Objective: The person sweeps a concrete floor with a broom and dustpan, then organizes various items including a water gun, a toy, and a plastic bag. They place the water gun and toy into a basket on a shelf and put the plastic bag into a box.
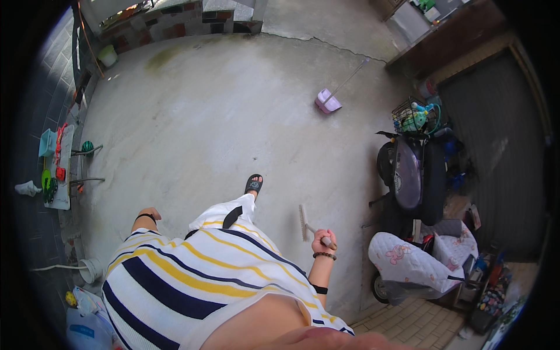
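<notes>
My right hand (324, 238) grips the handle of a long-headed scrub brush (303, 222). Its pale bristles face left, and the brush is held up over the concrete floor (197, 109). A beaded bracelet (324, 255) circles that wrist. On the other side, my left hand (153, 213) hangs beside my body with a dark band at its wrist. Nothing shows in it, but most of its fingers are hidden. One foot in a black slide sandal (253, 183) is on the concrete ahead of me.
A purple long-handled dustpan (328, 100) stands ahead. Along the right is a parked scooter (409, 175) with a basket and a quilted cover (407, 258). To the left are a small table (64, 175) with toys and a white bucket (91, 270). A brick-faced step (175, 28) borders the far side.
</notes>
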`<action>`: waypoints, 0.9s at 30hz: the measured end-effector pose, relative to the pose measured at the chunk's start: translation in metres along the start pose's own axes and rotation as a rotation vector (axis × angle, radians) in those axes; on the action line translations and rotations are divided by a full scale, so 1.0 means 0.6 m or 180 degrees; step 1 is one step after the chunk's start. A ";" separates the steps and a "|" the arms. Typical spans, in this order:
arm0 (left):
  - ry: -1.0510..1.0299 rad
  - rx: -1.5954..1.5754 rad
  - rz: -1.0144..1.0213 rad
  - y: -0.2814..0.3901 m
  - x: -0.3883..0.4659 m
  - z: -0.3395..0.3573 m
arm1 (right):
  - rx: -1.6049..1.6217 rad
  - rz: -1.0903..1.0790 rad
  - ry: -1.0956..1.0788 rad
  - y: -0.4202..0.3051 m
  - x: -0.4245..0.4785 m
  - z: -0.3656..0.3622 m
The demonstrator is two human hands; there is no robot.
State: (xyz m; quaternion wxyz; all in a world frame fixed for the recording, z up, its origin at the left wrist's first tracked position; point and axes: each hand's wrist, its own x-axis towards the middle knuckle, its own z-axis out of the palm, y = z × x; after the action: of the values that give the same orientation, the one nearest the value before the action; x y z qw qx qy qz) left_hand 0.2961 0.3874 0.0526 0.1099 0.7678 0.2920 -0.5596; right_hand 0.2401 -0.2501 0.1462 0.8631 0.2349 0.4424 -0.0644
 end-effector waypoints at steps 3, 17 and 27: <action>0.0101 -0.0297 -0.0056 0.176 -0.002 -0.086 | 0.0241 -0.0259 0.0008 -0.037 0.017 0.089; 0.0467 0.0220 0.4472 1.093 -0.297 -0.380 | 0.1116 -0.0305 -0.0527 -0.119 0.223 0.526; 0.0855 0.0433 0.3885 1.314 -0.273 -0.480 | 0.0976 0.0447 -0.0231 -0.198 0.448 0.914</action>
State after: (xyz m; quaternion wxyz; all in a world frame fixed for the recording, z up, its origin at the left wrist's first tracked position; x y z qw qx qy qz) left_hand 0.9421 -0.1581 0.1802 0.3228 0.8651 -0.2240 -0.3120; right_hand 0.7660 -0.5823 0.1648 0.8349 0.3917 0.3785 -0.0791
